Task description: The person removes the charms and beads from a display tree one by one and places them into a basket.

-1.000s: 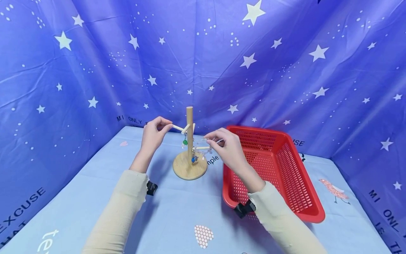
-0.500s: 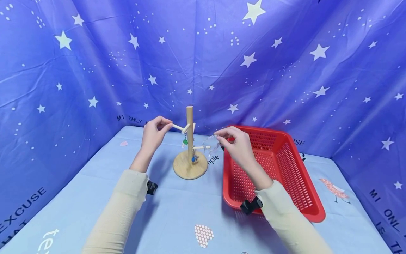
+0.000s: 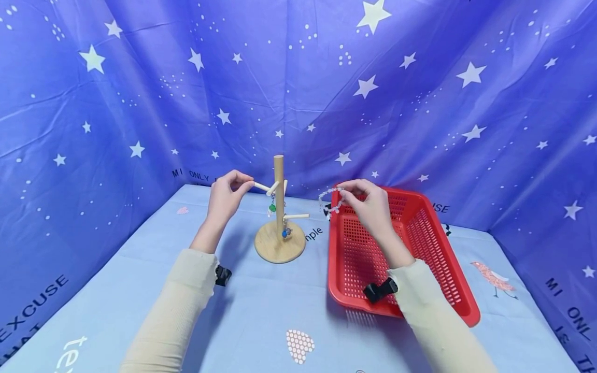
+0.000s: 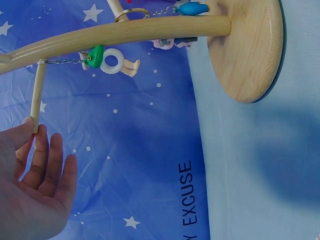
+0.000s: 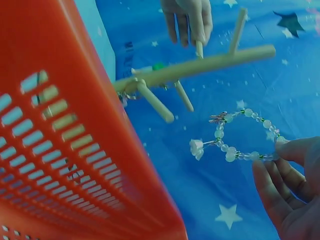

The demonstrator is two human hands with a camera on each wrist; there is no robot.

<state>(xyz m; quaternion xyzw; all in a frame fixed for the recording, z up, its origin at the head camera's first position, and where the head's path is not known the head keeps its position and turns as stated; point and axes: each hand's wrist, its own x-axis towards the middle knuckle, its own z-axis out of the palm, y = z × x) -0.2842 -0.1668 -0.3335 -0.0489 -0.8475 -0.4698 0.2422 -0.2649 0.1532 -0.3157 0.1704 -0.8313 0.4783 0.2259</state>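
A wooden stand [image 3: 279, 202] with a round base and several side pegs stands on the cloth. My left hand [image 3: 225, 199] pinches the tip of its upper left peg [image 4: 37, 95] between thumb and forefinger. From that peg hangs a keychain with a green-topped figure [image 4: 95, 56]; a second keychain with a blue charm [image 4: 192, 8] hangs lower on the stand. Thumb and fingers of my right hand [image 3: 370, 207] pinch a beaded bracelet [image 5: 230, 154] of pale, clear beads with a white flower charm [image 5: 197, 148]. The bracelet is right of the stand, over the basket's far left corner.
A red perforated basket [image 3: 333, 259] stands right of the stand, below my right forearm. The lower right peg [image 3: 298, 216] of the stand points toward it. A light blue printed cloth [image 3: 252, 321] covers the table, and a starry blue curtain [image 3: 308, 77] encloses the back and sides.
My right hand has drawn the bracelet off the lower right peg and moved right with it, toward the basket. My left hand has kept its hold on the upper peg.
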